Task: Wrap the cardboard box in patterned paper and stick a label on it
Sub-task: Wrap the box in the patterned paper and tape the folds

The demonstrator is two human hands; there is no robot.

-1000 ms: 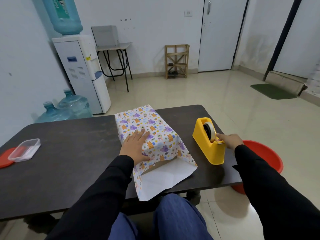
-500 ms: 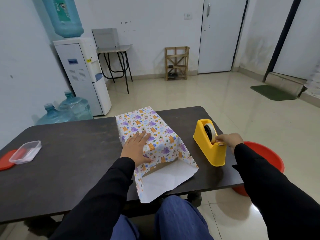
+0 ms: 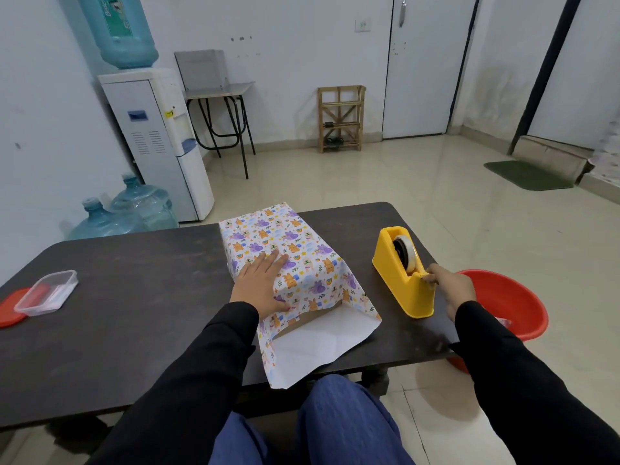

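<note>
Left hand point(image 3: 265, 285) fingers point(image 3: 270, 263) lie flat, pinning patterned paper point(image 3: 302, 250) to the box point(image 3: 320, 313) beneath. Right hand point(image 3: 451, 288) fingers point(image 3: 432, 277) seemingly pinch tape point(image 3: 407, 255) (dispenser's point(image 3: 399, 290) cutter end). Pull steadily and keep the seam pressed.

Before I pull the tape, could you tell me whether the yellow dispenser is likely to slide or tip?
Tipping seems unlikely: the dispenser is low with a broad base flat on the table. It might slide toward the near edge, since only the right hand touches it, pinching tape at the cutter.
</note>
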